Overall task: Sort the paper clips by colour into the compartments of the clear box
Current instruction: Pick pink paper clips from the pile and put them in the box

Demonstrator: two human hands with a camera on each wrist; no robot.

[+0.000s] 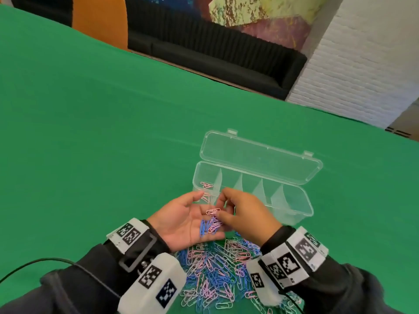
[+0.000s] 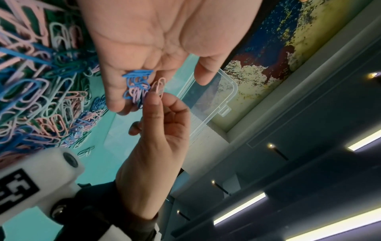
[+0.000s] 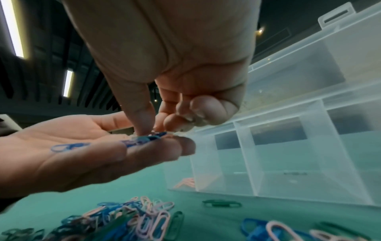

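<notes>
- Left hand (image 1: 181,219): palm up and fingers relaxed, held above the green surface (image 1: 90,132) just at 7 o'clock of the clear box (image 1: 292,214). A small cluster of blue and pink clips (image 1: 209,225) lies on its fingers; the left wrist view shows the same cluster (image 2: 137,88) across the finger bases.
- Right hand (image 1: 244,214): fingers curled, thumb and index fingertip pinching one pink paper clip (image 1: 213,211) directly over the left hand's fingers. In the left wrist view this pink clip (image 2: 158,86) stands nearly upright at the thumb tip.
- Clear box: lies open at 12 to 2 o'clock of the hands, its lid (image 1: 260,155) folded back on the far side. Translucent dividers split the tray into a row of compartments.
- Sorted clips (image 1: 206,185): a few pink ones lie in the leftmost compartment, at 12 o'clock of the left hand; the right wrist view shows them (image 3: 185,182) through the near wall. Other compartments visible in that view hold no clips.
- Unsorted pile (image 1: 215,268): blue, pink, white and green paper clips heaped on the surface at 6 o'clock of both hands, between the two wrists.
- Single green clip (image 3: 221,203): lies apart from the pile, just beside the box's near wall.
- Wrist bands with black-and-white markers (image 1: 301,245) wrap both dark sleeves.
</notes>
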